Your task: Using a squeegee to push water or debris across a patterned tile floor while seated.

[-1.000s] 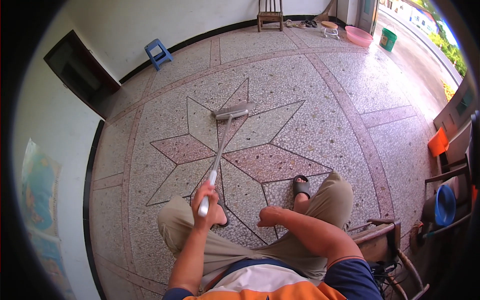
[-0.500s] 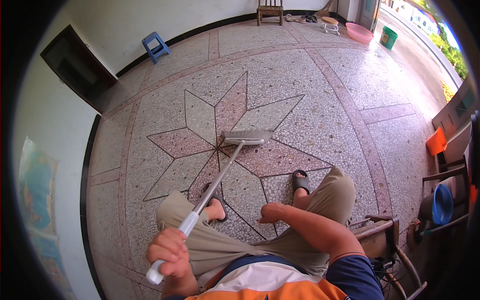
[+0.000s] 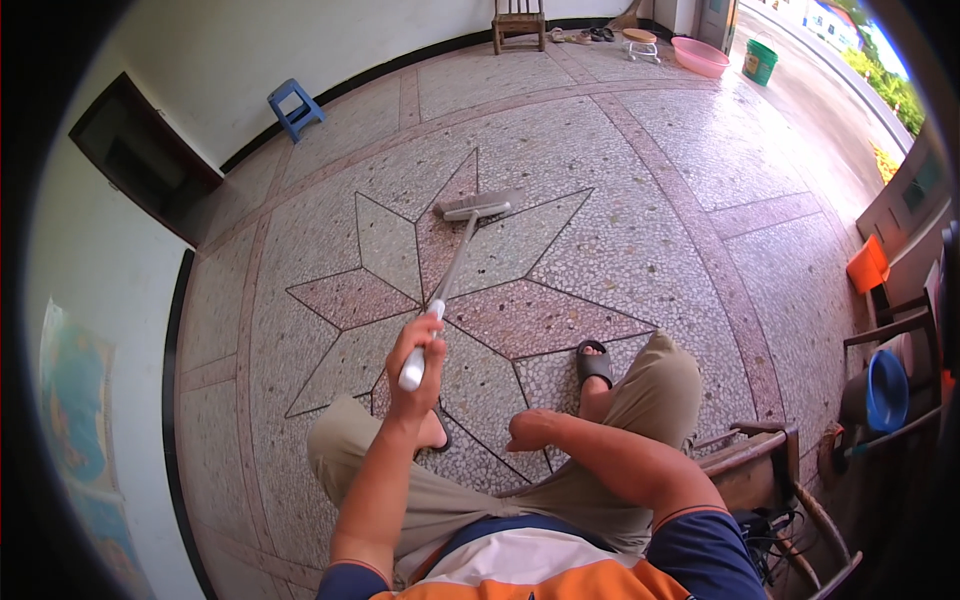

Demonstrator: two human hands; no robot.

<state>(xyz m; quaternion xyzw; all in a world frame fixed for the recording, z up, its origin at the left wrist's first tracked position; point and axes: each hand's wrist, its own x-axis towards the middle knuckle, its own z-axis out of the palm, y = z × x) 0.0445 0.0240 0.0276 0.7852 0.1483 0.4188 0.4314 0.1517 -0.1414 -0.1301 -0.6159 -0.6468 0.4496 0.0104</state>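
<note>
My left hand (image 3: 420, 362) is wrapped round the white grip of a broom (image 3: 461, 262) with a slim grey handle. The handle slants away from me, and the broom's pale head with grey bristles rests on the far petals of the star pattern in the speckled stone floor (image 3: 640, 240). Between my knees hangs my right hand (image 3: 536, 430), its fingers curled in and no object showing in it. It is apart from the broom. A dark slipper (image 3: 593, 364) is on my right foot; my left foot is partly hidden behind my left arm.
Along the far wall stand a blue stool (image 3: 294, 110), a wooden chair (image 3: 519, 25), a small round stool (image 3: 640, 43), a pink basin (image 3: 700, 57) and a green bucket (image 3: 760, 62). At right are an orange container (image 3: 868, 264) and a blue basin (image 3: 887, 390). Wooden furniture (image 3: 750, 470) stands beside my right leg.
My left arm has stretched forward, pushing the broom head farther away across the star pattern. My right hand stays between my knees, and the view has shifted slightly.
</note>
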